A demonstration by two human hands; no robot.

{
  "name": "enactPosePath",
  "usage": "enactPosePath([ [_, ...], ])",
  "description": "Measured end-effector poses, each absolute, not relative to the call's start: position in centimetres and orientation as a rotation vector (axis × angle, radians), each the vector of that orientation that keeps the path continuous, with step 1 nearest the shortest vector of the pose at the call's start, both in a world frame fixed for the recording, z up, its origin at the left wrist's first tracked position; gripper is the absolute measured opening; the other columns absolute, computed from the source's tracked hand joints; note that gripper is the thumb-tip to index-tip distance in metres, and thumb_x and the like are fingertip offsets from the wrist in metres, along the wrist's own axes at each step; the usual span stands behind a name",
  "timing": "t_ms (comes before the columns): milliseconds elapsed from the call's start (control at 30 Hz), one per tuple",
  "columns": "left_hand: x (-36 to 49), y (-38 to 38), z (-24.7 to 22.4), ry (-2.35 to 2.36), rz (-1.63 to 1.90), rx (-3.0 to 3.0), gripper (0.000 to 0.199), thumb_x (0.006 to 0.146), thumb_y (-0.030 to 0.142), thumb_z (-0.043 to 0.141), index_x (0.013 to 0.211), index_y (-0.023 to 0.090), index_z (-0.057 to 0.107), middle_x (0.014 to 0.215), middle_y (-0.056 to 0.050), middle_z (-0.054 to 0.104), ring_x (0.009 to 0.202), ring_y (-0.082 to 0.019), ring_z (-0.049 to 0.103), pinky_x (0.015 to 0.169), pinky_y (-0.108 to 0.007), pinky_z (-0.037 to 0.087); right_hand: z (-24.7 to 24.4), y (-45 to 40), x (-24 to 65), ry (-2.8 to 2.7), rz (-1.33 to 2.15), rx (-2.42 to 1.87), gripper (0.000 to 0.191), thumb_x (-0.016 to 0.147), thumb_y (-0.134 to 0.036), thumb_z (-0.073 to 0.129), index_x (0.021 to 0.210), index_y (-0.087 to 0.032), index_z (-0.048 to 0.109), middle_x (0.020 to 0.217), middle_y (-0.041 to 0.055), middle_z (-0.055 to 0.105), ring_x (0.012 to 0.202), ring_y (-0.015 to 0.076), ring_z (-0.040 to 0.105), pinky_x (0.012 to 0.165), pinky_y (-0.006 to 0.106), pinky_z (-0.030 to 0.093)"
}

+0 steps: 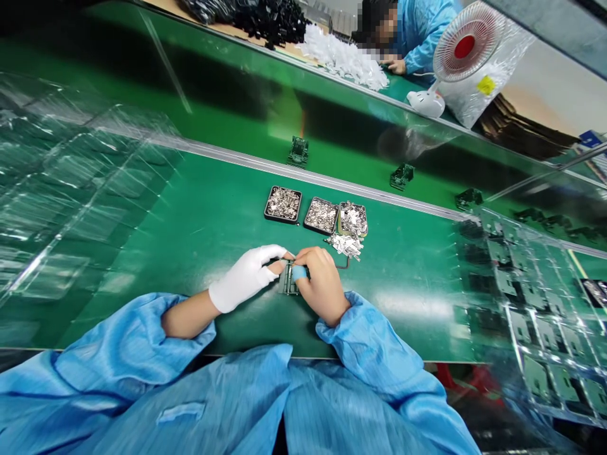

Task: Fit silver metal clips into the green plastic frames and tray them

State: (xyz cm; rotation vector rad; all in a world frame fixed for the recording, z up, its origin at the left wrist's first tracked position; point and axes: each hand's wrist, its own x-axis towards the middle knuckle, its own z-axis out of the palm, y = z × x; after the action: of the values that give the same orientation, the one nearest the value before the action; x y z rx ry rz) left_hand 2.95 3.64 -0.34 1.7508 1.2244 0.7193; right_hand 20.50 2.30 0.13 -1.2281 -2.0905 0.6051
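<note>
A small green circuit board (290, 285) lies on the green bench in front of me, partly hidden by my hands. My left hand (249, 275), in a white glove with bare fingertips, holds the board's left and far edge between thumb and forefinger. My right hand (322, 281) has a blue wrap on one digit. Its fingers are pinched together over the far side of the board, and whatever lies between them is hidden. Just beyond my right hand is a loose pile of flat silvery strips (346, 246), with a dark red wire (348, 262) near it.
Black trays of small metal parts (283, 203), (321, 215) and a heaped tray (353, 218) stand ahead. Circuit boards (298, 150) sit beyond the metal rail (237, 165). Clear plastic trays stand left (71, 208) and right (535, 303). Across, a person in blue works by a fan (467, 47).
</note>
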Motion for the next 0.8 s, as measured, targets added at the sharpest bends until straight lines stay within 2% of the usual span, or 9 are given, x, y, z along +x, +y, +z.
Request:
enactPosePath([
  [133, 3.6, 3.7, -0.7, 1.246, 0.768, 1.621, 0.026, 0.082, 0.043, 0.048, 0.085, 0.018, 0.056, 0.081, -0.001, 0.062, 0.078, -0.018, 0.058, 0.074, -0.03, 0.047, -0.3, 2.5, 20.6, -1.842, 0.931, -1.184, 0.01, 0.082, -0.017, 0.048, 0.09, -0.019, 0.054, 0.093, 0.0045, 0.061, 0.089, 0.0179, 0.056, 0.083, 0.033, 0.043],
  [233, 4.1, 3.6, -0.8, 1.22, 0.8, 1.521, 0.023, 0.081, 0.04, 0.049, 0.091, 0.019, 0.05, 0.082, -0.001, 0.058, 0.078, -0.017, 0.057, 0.073, -0.029, 0.048, -0.6, 2.8, 20.5, -1.599, 1.195, -1.174, 0.012, 0.08, -0.021, 0.051, 0.092, -0.02, 0.053, 0.088, 0.001, 0.059, 0.084, 0.0152, 0.057, 0.08, 0.029, 0.045],
  [400, 4.6, 3.3, -0.7, 1.284, 0.854, 1.638, 0.024, 0.076, 0.028, 0.05, 0.098, 0.019, 0.046, 0.093, -0.003, 0.059, 0.089, -0.018, 0.058, 0.082, -0.033, 0.049, -0.4, 3.1, 20.2, -1.643, 1.196, -1.204, 0.011, 0.074, -0.016, 0.049, 0.084, -0.02, 0.052, 0.084, -0.0002, 0.056, 0.082, 0.0153, 0.054, 0.08, 0.03, 0.044],
  [500, 4.1, 3.2, -0.9, 1.279, 0.884, 1.669, 0.031, 0.078, 0.029, 0.049, 0.108, 0.02, 0.046, 0.102, -0.006, 0.061, 0.098, -0.02, 0.059, 0.09, -0.038, 0.047, -0.2, 3.5, 20.9, -1.583, 1.325, -1.136, 0.013, 0.077, -0.023, 0.051, 0.09, -0.019, 0.053, 0.089, 0.0018, 0.058, 0.086, 0.016, 0.056, 0.083, 0.032, 0.045],
  [633, 2.3, 3.6, -1.1, 1.243, 1.12, 1.559, 0.037, 0.083, 0.038, 0.049, 0.115, 0.019, 0.044, 0.109, -0.009, 0.063, 0.103, -0.023, 0.061, 0.096, -0.044, 0.045, 0.5, 3.9, 23.3, -1.548, 1.335, -1.074, 0.03, 0.086, -0.039, 0.047, 0.109, -0.02, 0.051, 0.113, 0.0069, 0.058, 0.106, 0.0186, 0.056, 0.097, 0.037, 0.042],
  [733, 1.0, 3.7, -1.0, 1.338, 1.183, 1.523, 0.037, 0.083, 0.043, 0.049, 0.11, 0.018, 0.047, 0.103, -0.009, 0.065, 0.098, -0.023, 0.063, 0.092, -0.044, 0.048, 1.0, 3.4, 24.5, -1.959, 1.249, -0.9, 0.056, 0.076, -0.044, 0.065, 0.124, -0.021, 0.047, 0.131, 0.0097, 0.049, 0.124, 0.0242, 0.045, 0.108, 0.042, 0.033],
  [800, 0.7, 3.3, -0.9, 1.387, 1.135, 1.623, 0.037, 0.084, 0.045, 0.048, 0.11, 0.018, 0.048, 0.101, -0.009, 0.066, 0.095, -0.023, 0.064, 0.09, -0.043, 0.049, 1.0, 2.9, 24.3, -2.22, 1.144, -0.83, 0.072, 0.067, -0.039, 0.075, 0.13, -0.02, 0.045, 0.136, 0.0122, 0.046, 0.128, 0.0277, 0.041, 0.11, 0.045, 0.031],
])
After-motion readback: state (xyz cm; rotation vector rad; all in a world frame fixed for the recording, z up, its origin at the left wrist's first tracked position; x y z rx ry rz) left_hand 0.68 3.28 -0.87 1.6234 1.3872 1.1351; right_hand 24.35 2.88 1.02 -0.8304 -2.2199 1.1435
